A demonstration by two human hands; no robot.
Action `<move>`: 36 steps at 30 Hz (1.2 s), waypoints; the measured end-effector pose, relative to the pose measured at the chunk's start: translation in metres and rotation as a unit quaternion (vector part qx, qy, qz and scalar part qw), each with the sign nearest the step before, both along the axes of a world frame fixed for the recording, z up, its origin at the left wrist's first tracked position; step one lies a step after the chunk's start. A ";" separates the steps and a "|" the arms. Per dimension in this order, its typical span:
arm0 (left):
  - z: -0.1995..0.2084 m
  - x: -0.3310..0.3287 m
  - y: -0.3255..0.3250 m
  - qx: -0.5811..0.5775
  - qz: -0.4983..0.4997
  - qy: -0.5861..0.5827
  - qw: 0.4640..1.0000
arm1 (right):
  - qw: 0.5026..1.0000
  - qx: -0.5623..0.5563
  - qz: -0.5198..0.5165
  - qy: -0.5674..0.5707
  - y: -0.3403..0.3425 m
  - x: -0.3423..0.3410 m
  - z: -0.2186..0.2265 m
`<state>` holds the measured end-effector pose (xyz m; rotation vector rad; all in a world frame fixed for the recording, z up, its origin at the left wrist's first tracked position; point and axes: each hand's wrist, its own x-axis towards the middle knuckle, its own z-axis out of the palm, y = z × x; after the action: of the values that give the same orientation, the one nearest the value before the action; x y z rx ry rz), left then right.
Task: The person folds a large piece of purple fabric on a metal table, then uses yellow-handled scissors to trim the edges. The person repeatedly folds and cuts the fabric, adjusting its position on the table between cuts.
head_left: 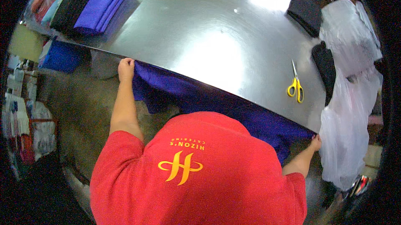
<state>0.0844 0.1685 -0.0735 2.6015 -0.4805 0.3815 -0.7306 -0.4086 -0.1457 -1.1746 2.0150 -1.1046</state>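
A dark purple-blue cloth [167, 86] is stretched between my two hands, hanging down along the near edge of a shiny metal table [167, 28]. My left hand [126, 69] is closed on the cloth's upper left corner. Farther right and nearer to me, my right hand [316, 142] pinches the opposite end of its upper edge. My red-shirted upper body hides the lower middle of the cloth.
Yellow-handled scissors [296, 87] lie on the table at the right. Folded purple cloths [102, 7] and a black one [73, 9] sit at the far left. White plastic bags [344, 129] hang over the right side, beside dark folded cloth [307, 11]. A blue bin [64, 55] stands left.
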 end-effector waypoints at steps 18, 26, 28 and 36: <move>0.129 -0.270 -0.181 -0.043 -0.535 0.081 0.840 | 0.673 0.011 0.738 -0.037 0.283 0.379 0.189; 0.106 -0.306 -0.170 -0.069 -0.520 0.014 0.851 | 0.695 -0.155 0.701 0.047 0.299 0.373 0.168; 0.102 -0.312 -0.166 -0.069 -0.518 0.006 0.853 | 0.683 -0.177 0.706 0.064 0.300 0.365 0.163; 0.080 -0.328 -0.159 -0.126 -0.457 -0.047 0.879 | 0.657 -0.270 0.692 0.124 0.302 0.353 0.181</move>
<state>-0.2432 0.0092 0.0064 1.8310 -1.4810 0.2116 -0.3780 -0.1066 0.0349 -2.5318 0.3079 -0.6181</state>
